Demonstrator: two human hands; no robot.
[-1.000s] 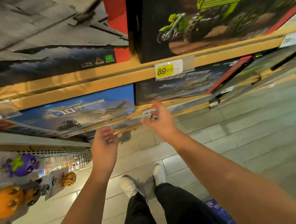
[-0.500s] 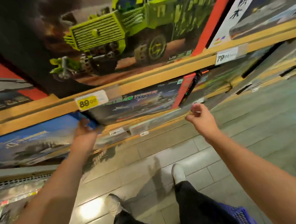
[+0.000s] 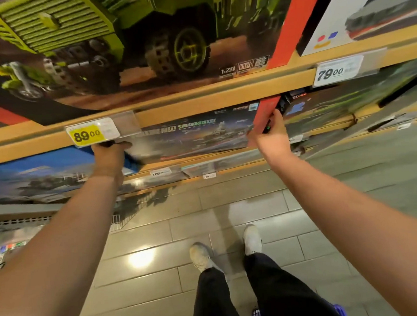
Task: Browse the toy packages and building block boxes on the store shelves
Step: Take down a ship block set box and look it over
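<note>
Both hands take the dark building block box (image 3: 191, 134) on the middle shelf (image 3: 198, 101), left hand (image 3: 110, 156) curled on its left edge, right hand (image 3: 270, 136) pinching its red end, apparently to slide it out.

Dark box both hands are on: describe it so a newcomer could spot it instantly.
Find the wooden shelf rail carrying the yellow 89.00 price tag, under the big green truck box. Directly below it stands the dark box, gripped by the left hand and right hand at its two ends. Unlike the blue box to its left, it shows a night-sky scene with a red right edge.
</note>
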